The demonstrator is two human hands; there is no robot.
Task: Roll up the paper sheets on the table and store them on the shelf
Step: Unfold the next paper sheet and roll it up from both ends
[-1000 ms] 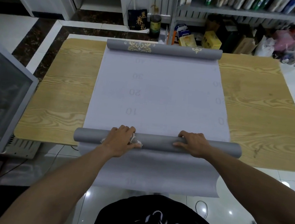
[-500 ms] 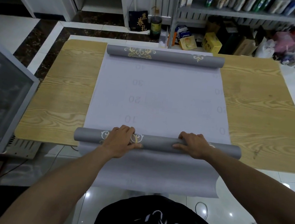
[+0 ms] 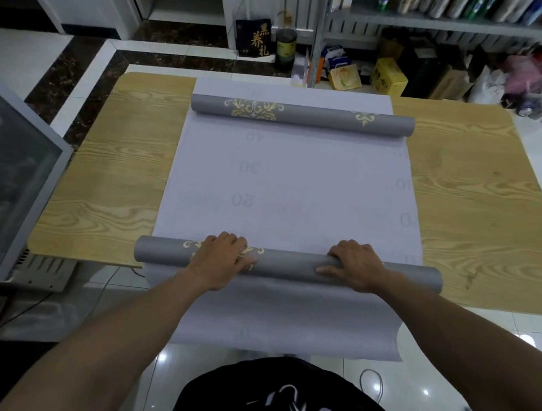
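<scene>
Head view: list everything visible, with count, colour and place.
table: one, light wood, centre
paper sheet: one, pale grey, across table, near edge hanging off
near roll: one, grey with gold print, table's near edge
far roll: one, grey with gold print, far end
shelf: one, grey, behind table, holding bottles
cabinet: one, glass-fronted, left
left hand: on near roll
right hand: on near roll

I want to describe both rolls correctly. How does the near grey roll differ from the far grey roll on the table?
The near roll lies at the table's front edge under the left hand and right hand; the far roll lies untouched near the back edge. The near roll's gold ornament is mostly covered by the left hand; the far roll's shows fully. Both are grey, lie crosswise, and sit on the same pale sheet.
</scene>
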